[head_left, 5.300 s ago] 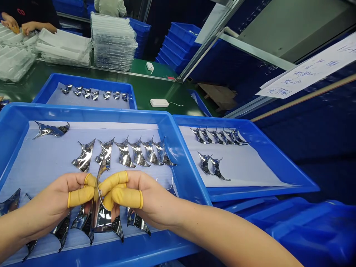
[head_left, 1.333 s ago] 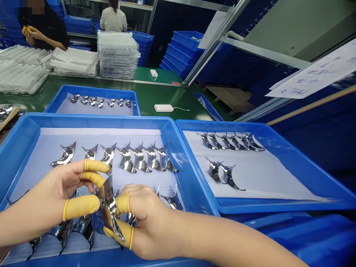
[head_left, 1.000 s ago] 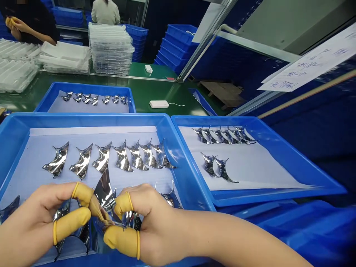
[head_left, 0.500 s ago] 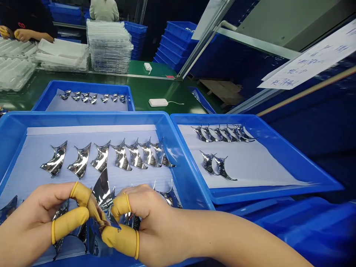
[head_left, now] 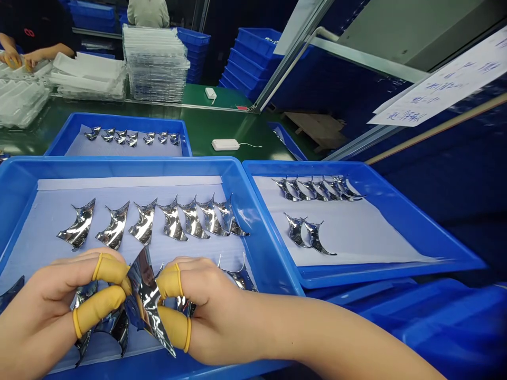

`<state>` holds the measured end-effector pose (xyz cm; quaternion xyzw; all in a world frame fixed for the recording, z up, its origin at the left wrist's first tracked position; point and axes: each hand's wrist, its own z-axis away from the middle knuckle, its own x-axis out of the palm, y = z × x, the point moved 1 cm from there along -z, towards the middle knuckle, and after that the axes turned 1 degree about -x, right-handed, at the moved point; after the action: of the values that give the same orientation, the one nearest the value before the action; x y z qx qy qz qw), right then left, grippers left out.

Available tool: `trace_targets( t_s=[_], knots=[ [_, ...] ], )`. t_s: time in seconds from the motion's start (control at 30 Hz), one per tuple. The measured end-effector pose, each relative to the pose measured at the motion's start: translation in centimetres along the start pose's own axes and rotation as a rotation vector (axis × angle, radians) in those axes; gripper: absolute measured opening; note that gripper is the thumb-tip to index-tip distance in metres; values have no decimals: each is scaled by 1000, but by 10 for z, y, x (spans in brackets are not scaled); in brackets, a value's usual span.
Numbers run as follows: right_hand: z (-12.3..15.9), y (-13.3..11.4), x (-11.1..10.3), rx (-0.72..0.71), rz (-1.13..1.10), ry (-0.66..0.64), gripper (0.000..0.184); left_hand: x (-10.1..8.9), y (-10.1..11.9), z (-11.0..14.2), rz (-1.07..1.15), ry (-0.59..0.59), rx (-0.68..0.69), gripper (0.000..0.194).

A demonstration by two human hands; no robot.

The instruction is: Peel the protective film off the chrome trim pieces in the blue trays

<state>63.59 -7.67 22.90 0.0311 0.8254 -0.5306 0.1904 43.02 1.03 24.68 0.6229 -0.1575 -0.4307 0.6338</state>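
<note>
1. Two hands grip one piece: the left hand [head_left: 45, 306] and right hand [head_left: 209, 301], fingers curled, pinch a mirror-bright curved metal piece [head_left: 144, 295] between yellow finger cots [head_left: 99, 310].
2. Held over a blue tray [head_left: 119, 161], its long axis slants from upper left down toward the right hand.

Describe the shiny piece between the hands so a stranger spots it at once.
Find the large blue tray nearest the person. Among its rows of mirror-bright pieces, take the curved piece held up between the left hand and right hand; the others lie flat.
</note>
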Motion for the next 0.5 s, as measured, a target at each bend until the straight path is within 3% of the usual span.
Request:
trace_targets(
  t_s=[0.2, 0.4, 0.5],
  knots=[
    [1, 0, 0, -26, 86, -4, 15, -3, -4, -2, -66, 39, 122, 20],
    [-1, 0, 0, -82, 62, 38, 15, -6, -5, -5, -106, -45, 178, 25],
    [-2, 0, 0, -108, 29, 99, 16, -5, -3, -4, -109, 31, 168, 24]
  ],
)
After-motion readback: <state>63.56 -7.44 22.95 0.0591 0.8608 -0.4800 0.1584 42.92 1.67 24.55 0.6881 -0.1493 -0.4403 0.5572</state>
